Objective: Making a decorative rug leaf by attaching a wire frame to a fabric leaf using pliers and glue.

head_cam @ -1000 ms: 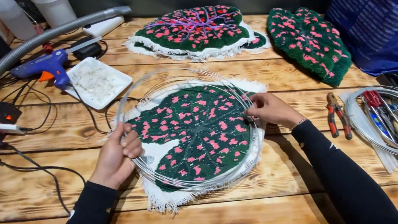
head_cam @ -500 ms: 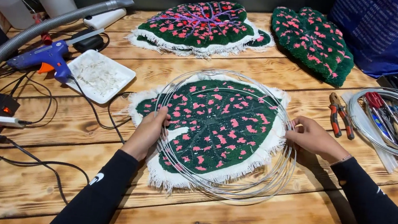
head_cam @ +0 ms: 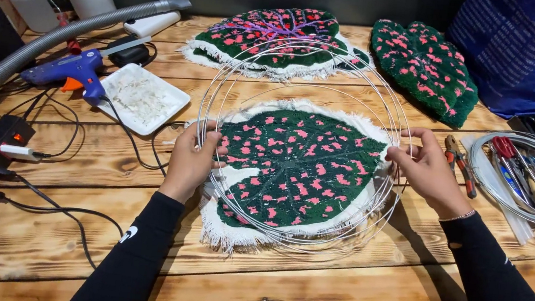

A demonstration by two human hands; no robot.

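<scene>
With the left hand (head_cam: 192,162) and right hand (head_cam: 423,171) each closed on opposite sides of the coiled wire hoop (head_cam: 306,60), raised over the green-and-pink tufted leaf rug (head_cam: 299,168) (flat on the wooden table (head_cam: 304,291)), keeping the loops gathered looks wisest.

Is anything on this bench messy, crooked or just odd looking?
Mostly tidy. The wire coil both hands hold has loops splaying apart unevenly over the green-and-pink leaf rug. Cables trail loosely across the table's left side, and the white tray holds scattered scraps.
</scene>
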